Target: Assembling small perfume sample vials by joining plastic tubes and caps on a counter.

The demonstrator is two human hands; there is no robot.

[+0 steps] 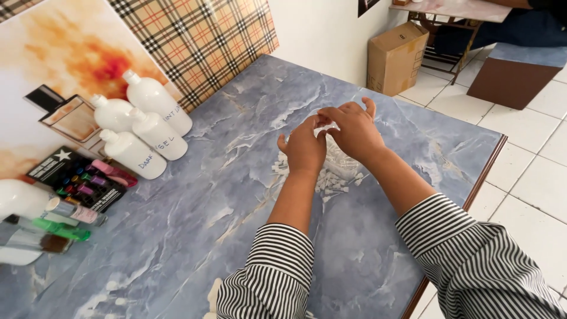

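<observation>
- left hand [304, 150] raised over the middle of the blue marbled table [236, 195], fingers curled, thumb and fingertips pinched up near the other hand; what it pinches too small to tell
- right hand [354, 131] just beside it, touching at the fingertips, fingers bent in a pinch, little finger lifted; can't tell whether anything sits in the pinch
- pile of small white plastic pieces [333, 177] lies on the table right under both hands, partly hidden by them, with a clear bag-like heap [342, 160] in it
- both sleeves striped black and white
- four white bottles [142, 127] stand far left by the wall panels, well apart from the hands
- black box of coloured small bottles [80, 177] and loose tubes [56, 227] at left edge
- cardboard box [396, 56] on tiled floor beyond the table
</observation>
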